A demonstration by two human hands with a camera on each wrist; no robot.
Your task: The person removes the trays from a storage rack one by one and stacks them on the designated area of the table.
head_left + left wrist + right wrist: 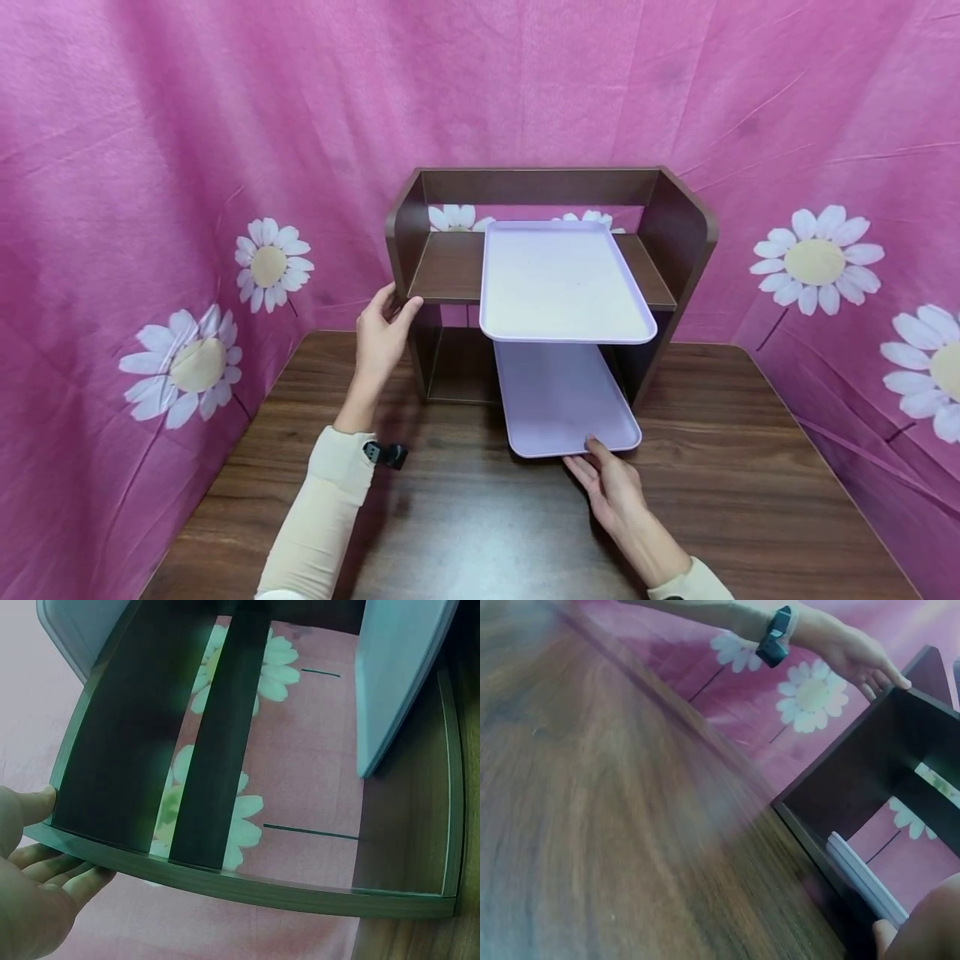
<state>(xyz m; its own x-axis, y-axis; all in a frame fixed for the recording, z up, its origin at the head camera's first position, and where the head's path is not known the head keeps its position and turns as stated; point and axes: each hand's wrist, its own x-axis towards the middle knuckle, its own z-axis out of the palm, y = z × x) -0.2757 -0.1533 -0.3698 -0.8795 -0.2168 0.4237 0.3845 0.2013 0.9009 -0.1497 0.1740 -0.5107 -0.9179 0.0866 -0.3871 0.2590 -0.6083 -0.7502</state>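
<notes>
A dark brown two-tier desktop shelf (450, 271) stands on the table. My left hand (381, 337) grips its left side at the height of the middle board, thumb in front and the other fingers round the outside. In the left wrist view the thumb and fingers straddle the shelf's frame (247, 885). One light purple tray (558, 287) lies on the middle board and juts out at the front. Below it a second purple tray (562, 404) sticks out of the bottom tier. My right hand (617, 490) pinches that lower tray's front edge, thumb on top and fingers beneath.
The wooden table (465, 517) extends in front of the shelf and to both sides. A pink curtain (337, 108) with daisies hangs behind and at the sides. A black wrist strap and camera (386, 454) sit on the left forearm.
</notes>
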